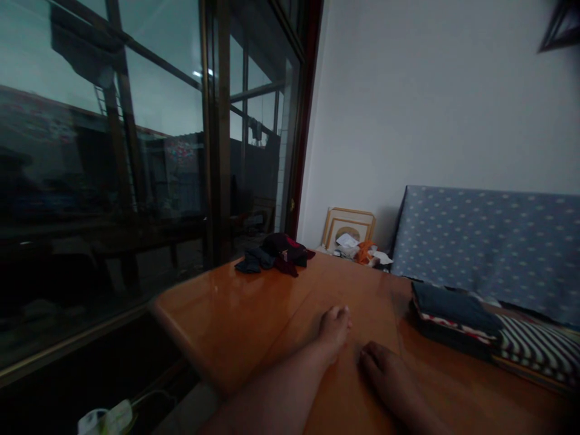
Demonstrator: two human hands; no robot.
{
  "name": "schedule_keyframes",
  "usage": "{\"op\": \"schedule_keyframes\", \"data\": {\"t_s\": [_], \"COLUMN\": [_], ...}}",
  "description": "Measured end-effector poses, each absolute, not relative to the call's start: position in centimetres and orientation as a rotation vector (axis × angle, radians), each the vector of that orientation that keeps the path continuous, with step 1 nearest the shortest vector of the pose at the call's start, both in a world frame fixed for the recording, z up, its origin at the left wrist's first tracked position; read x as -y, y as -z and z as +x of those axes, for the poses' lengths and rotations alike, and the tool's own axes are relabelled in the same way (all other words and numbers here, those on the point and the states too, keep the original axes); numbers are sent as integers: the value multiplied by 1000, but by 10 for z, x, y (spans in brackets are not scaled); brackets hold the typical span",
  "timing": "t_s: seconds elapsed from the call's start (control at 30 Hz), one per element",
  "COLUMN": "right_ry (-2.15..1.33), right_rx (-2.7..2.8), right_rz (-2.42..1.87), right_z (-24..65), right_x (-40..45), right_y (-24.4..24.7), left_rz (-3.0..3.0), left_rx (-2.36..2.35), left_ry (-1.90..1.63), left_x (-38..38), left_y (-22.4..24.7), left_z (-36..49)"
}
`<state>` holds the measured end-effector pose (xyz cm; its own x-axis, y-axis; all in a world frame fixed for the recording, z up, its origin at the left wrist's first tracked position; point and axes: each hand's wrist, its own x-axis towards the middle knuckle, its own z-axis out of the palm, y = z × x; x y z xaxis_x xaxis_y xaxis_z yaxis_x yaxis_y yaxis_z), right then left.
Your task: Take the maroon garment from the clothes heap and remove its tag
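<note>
From here I have the left hand (334, 326) and the right hand (385, 377) low in the view, close together but not touching, both lying on the glossy orange-brown wooden table (235, 320). Neither hand holds anything, and the fingers of each look loosely curled, though the dim light hides the detail. The nearest items are a folded dark stack of clothing (453, 317) just off to the right of my right hand and a crumpled dark clothing heap (274, 254) farther ahead, well beyond my left hand. Polished wood runs between the hands and that heap, with a faint seam crossing it. To the left, the table ends in a rounded corner and a long edge beside the sliding glass door (136, 121), where the drop is dark. On the right, the stack sits against striped fabric (539, 350) and a blue polka-dot cushion (489, 248). At the far end, wooden picture frames (348, 226) lean on the wall behind loose papers (347, 241).
</note>
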<state>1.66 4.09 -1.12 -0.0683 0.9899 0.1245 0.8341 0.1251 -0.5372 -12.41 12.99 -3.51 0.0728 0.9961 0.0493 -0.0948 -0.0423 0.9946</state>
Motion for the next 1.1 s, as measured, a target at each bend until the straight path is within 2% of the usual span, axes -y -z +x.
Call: {"op": "schedule_keyframes", "data": {"t_s": [0.53,0.93,1.1], "right_ry": [-455,-352,-340], "right_rx": [2019,1984,1912], "right_rz": [-1674,-1786,-1842], "right_z": [26,14,10], "right_x": [-46,-43,-43], "right_y": [28,18,10], "left_rz": [1485,2100,2262], "left_rx": [-1506,-2013,-2103], "left_ry": [-1130,-909,-808], "left_x": [-135,-200,-236], "left_y": [29,0,-3], "left_z": [-131,-271,-297]}}
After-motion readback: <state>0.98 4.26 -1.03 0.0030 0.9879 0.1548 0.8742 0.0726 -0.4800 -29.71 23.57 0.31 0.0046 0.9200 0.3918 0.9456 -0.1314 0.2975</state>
